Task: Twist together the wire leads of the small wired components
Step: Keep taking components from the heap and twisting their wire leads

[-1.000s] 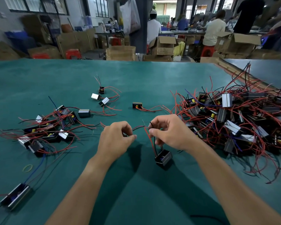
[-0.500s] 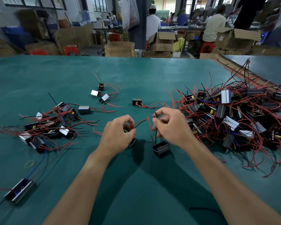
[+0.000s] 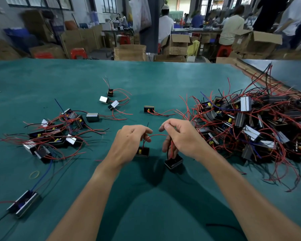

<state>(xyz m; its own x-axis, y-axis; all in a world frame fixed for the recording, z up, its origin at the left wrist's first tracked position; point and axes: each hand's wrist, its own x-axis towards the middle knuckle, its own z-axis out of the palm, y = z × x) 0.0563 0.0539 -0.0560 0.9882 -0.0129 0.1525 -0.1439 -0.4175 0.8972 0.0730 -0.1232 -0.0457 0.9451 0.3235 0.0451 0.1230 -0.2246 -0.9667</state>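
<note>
Knuckles up, the left hand [image 3: 132,141] and the right hand [image 3: 181,138] at its 3 o'clock each pinched a thin red wire lead [image 3: 155,135] arching between them. A small black boxy component [image 3: 143,152] showed more fully than before at the left hand's 6 o'clock.

Open dark green table cloth [image 3: 146,79] ran across the far half and the near middle between the forearms. A large tangled heap of black box components with red wires [image 3: 254,122] blocked the right side; a smaller cluster of such parts [image 3: 59,136] sprawled on the left. Three loose small components [image 3: 109,101] and a single black-and-yellow component [image 3: 149,109] narrowed the lanes beyond the left hand [image 3: 130,141] and right hand [image 3: 179,136], both pinching a red wire lead [image 3: 156,135] at centre. A long metal-cased unit [image 3: 23,203] lay near-left.
</note>
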